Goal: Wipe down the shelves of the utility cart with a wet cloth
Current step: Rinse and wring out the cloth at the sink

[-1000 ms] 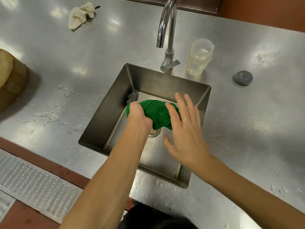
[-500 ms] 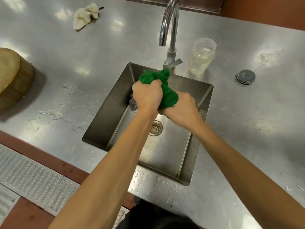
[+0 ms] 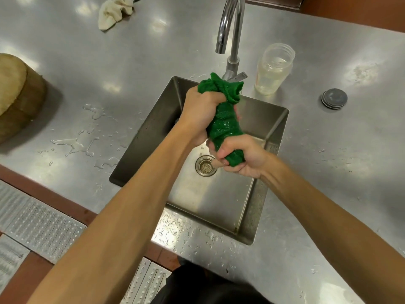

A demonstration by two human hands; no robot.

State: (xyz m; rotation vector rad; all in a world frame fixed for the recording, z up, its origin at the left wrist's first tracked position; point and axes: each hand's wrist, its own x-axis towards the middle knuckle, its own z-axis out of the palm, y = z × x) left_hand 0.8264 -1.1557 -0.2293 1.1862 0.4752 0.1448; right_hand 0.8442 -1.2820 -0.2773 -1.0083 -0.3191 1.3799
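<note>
Over the sink [image 3: 270, 121], the green cloth [image 3: 225, 126] partly vanishes inside the left hand [image 3: 197, 111] and right hand [image 3: 244, 159]. Behind the sink, the tap [image 3: 235, 40] loses its arch to the top edge; left of the sink, a wooden block [image 3: 19, 95] is cropped.

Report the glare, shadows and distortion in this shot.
Head view: soft white glare patches dot the steel counter; the wooden block casts a shadow to its right; the wet green cloth glints, in sharp focus; the wide-angle lens makes the forearms loom large near the bottom edge.
</note>
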